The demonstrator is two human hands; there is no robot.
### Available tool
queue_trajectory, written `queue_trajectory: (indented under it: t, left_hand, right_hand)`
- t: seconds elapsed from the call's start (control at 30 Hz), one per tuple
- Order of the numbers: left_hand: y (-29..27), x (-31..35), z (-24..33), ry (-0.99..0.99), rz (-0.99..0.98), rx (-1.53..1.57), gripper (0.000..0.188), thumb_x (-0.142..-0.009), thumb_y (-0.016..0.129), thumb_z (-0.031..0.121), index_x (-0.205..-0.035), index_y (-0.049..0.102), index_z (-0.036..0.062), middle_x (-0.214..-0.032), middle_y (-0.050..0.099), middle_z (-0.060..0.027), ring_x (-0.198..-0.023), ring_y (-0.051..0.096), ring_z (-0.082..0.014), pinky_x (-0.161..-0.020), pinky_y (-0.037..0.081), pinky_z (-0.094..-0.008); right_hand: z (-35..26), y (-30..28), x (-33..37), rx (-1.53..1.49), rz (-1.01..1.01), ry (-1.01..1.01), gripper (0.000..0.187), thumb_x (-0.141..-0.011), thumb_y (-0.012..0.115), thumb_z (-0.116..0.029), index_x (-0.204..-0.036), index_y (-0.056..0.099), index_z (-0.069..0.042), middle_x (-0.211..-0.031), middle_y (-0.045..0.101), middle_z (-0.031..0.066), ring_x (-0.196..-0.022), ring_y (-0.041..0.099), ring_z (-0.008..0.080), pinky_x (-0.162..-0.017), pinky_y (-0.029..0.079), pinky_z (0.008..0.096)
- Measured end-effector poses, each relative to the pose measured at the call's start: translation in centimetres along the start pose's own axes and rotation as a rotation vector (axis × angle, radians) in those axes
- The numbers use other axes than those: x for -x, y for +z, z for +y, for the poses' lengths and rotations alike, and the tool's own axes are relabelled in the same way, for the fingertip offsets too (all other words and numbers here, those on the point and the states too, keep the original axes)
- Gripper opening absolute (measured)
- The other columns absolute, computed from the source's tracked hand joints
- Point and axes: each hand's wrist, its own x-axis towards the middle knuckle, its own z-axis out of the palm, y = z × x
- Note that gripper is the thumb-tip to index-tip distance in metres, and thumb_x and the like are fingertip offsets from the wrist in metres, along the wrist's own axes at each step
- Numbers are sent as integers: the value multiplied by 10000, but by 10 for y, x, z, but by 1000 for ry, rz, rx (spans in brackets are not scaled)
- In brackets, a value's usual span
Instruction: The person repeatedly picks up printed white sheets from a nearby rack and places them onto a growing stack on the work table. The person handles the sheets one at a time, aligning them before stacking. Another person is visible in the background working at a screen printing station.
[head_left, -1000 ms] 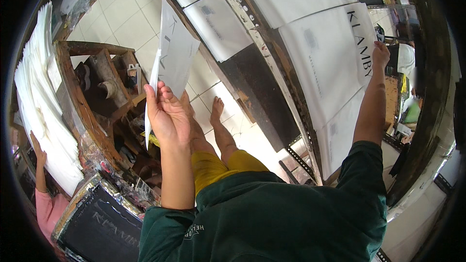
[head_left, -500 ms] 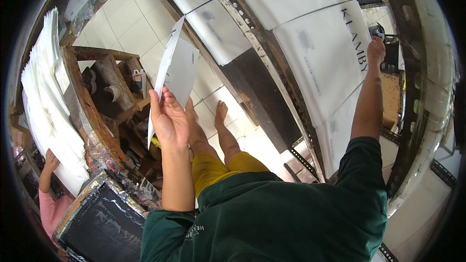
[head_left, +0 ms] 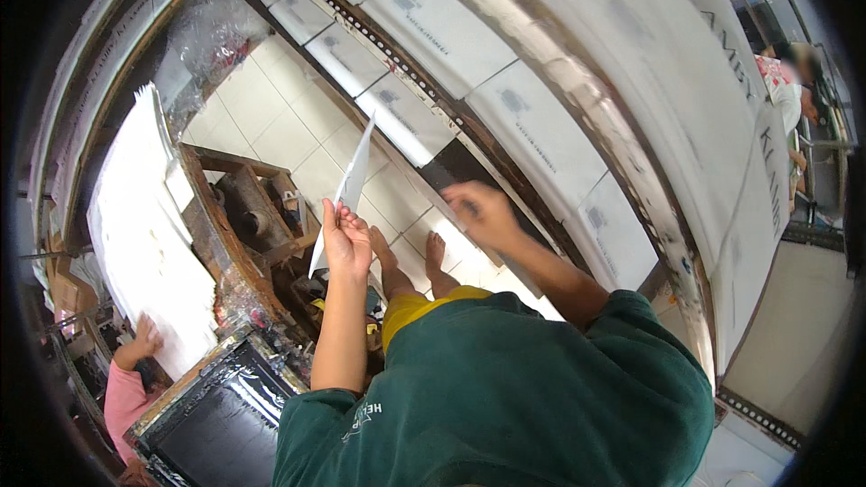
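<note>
My left hand is closed around a thin white sheet or stack of sheets, upright and seen nearly edge-on, with a little dark print. Its fingertips curl against the near edge. My right hand is off to the right, over a dark board and the edge of the rack. It is smeared by motion and its fingers look bent; I cannot make out anything in them. Beyond it, white printed sheets lie side by side along the long rack.
A tall pile of white sheets stands at left on a stained wooden stand. A person in a pink sleeve touches the pile. A dark framed screen sits lower left. Another rack of printed sheets curves along the right.
My right hand has come back from the far right sheets toward the middle. My left hand keeps its white sheets, now more edge-on. The whole view has shifted with my head.
</note>
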Motion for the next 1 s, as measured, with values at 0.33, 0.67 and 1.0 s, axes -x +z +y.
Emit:
queue_trajectory:
  t: [0.33, 0.67, 1.0]
  left_hand:
    - [-5, 32, -9, -12, -162, -212, 258, -897, 503, 365, -791, 523, 130, -691, 494, 42, -628, 461, -60, -597, 401, -189]
    - [0, 49, 3, 40, -160, -312, 338, -828, 564, 486, -759, 533, 156, -719, 455, 40, -650, 416, -70, -605, 361, -214]
    - [-15, 133, 55, -77, -599, -579, 457, -803, 551, 548, -756, 564, 94, -831, 548, -55, -732, 523, -138, -663, 429, -276]
  right_hand:
    - [-85, 78, -37, -189, -160, 10, 452, -895, 453, -256, -1315, 374, -110, -1170, 535, 171, -976, 576, 283, -850, 430, 362]
    - [-85, 108, -71, -201, -134, -125, 370, -941, 402, -268, -1025, 595, 36, -872, 618, 61, -800, 543, 132, -742, 422, 273]
    - [-86, 81, -138, -236, -101, -171, 248, -739, 477, 45, -955, 595, 14, -756, 557, 32, -629, 485, 75, -573, 389, 211]
